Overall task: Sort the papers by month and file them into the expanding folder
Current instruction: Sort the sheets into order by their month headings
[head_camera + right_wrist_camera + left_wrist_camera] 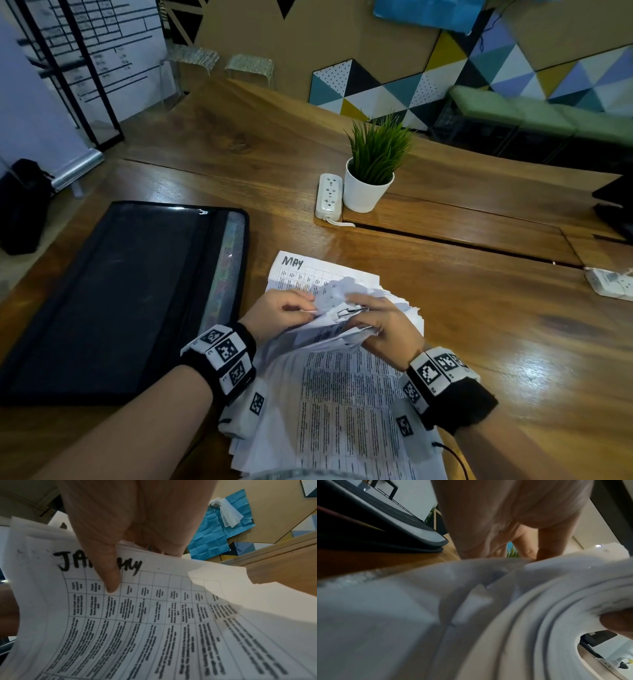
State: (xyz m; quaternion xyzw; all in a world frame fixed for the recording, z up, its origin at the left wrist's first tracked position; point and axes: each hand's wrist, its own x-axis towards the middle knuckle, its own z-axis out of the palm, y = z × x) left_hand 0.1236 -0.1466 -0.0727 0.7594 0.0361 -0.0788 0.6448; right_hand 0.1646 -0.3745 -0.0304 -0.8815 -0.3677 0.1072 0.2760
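Sorting stage, filing not yet begun. Stack of papers (342, 404) lies on the table (496, 325) before the person, its far ends bent up and leafed through. Left hand (279, 313): fingers curled, pinching lifted sheet edges. Right hand (383, 329): grip clamped on the bent-up sheets, thumb (109, 574) pressed over a sheet headed January (137, 615). One sheet headed May (308, 270) lies flat just beyond the hands. Expanding folder (113, 301): black, flat on the table left of the stack, apparently zipped closed, though the view is dim. Next move, by judgement: separate the January sheet from its neighbours without dragging others, start its own pile apart from May; the folder needs opening before any filing.
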